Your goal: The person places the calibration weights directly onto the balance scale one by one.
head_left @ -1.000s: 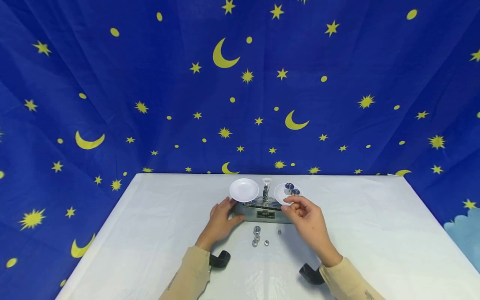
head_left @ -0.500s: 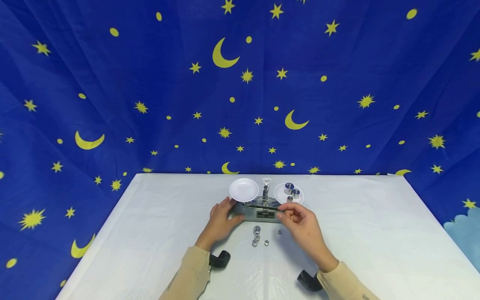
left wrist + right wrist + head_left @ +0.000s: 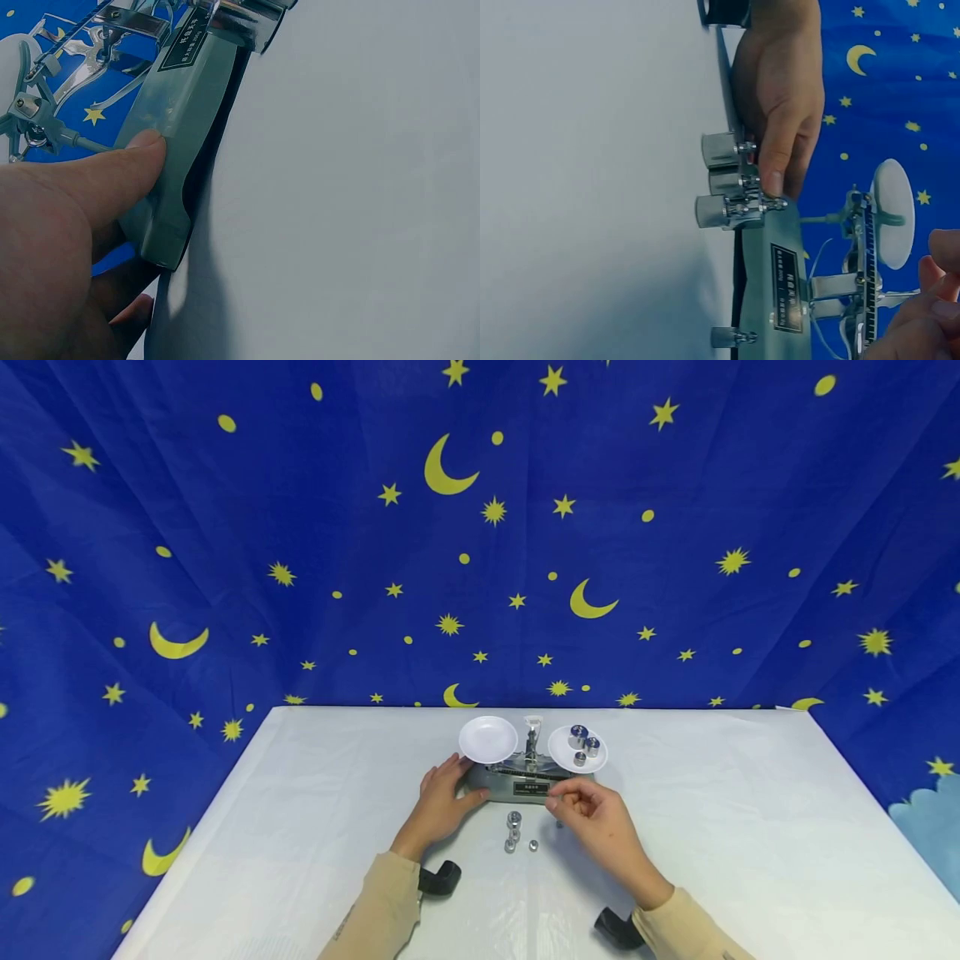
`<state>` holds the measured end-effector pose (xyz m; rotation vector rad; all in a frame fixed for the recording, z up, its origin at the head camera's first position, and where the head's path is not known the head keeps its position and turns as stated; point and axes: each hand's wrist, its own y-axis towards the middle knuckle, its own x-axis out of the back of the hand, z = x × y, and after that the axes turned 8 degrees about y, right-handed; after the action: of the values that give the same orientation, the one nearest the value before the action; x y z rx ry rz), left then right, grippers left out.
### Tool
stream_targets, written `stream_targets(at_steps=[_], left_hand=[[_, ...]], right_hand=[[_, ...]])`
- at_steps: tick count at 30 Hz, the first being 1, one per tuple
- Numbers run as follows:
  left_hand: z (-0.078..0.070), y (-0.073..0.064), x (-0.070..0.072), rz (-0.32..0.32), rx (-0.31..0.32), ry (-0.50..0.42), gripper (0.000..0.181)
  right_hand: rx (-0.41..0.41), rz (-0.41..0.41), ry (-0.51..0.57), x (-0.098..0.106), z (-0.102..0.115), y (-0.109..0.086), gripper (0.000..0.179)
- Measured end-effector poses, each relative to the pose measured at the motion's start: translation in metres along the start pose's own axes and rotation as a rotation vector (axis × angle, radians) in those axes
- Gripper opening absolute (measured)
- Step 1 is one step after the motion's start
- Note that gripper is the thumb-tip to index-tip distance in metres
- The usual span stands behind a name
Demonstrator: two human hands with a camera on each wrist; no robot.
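Note:
A balance scale with a grey-green base (image 3: 501, 789) stands near the middle of the table. My left hand (image 3: 441, 810) grips the left end of its base, thumb on the front face, as the left wrist view shows. The left pan (image 3: 488, 740) is bare. Three metal weights (image 3: 578, 737) stand on the right pan (image 3: 558, 753). My right hand (image 3: 602, 828) hovers before the base's right front, below that pan, fingers loosely bent. In the right wrist view its fingers (image 3: 922, 330) are partly cut off, and nothing shows between them.
Several smaller metal weights (image 3: 513, 820) stand on the white table (image 3: 300, 860) in front of the base, one partly behind my right hand. Black camera mounts (image 3: 441, 878) sit at both wrists. A blue star-patterned cloth (image 3: 360, 527) hangs behind the table.
My right hand has drawn back from the right pan, down and to the left. A third weight, earlier hidden by the fingers, now shows on that pan. My left hand stays in place.

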<state>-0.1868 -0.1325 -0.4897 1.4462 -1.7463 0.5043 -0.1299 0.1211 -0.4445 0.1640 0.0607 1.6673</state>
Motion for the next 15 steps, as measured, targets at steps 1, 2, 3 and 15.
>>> stream_targets(at_steps=[1,2,3,15], left_hand=[[0.000,0.000,0.000,-0.001,-0.002,-0.001,0.060],[0.000,0.000,0.000,-0.001,-0.002,-0.002,0.060],[0.000,0.000,0.000,-0.001,-0.002,-0.004,0.060],[0.000,-0.001,0.001,0.005,0.003,-0.018,0.060]], right_hand=[[-0.005,0.002,0.003,0.000,-0.001,0.000,0.013],[-0.013,0.001,0.007,-0.001,-0.001,0.000,0.013],[-0.021,0.000,0.011,-0.001,-0.002,0.000,0.012],[-0.129,0.001,0.014,0.000,-0.012,0.004,0.012]])
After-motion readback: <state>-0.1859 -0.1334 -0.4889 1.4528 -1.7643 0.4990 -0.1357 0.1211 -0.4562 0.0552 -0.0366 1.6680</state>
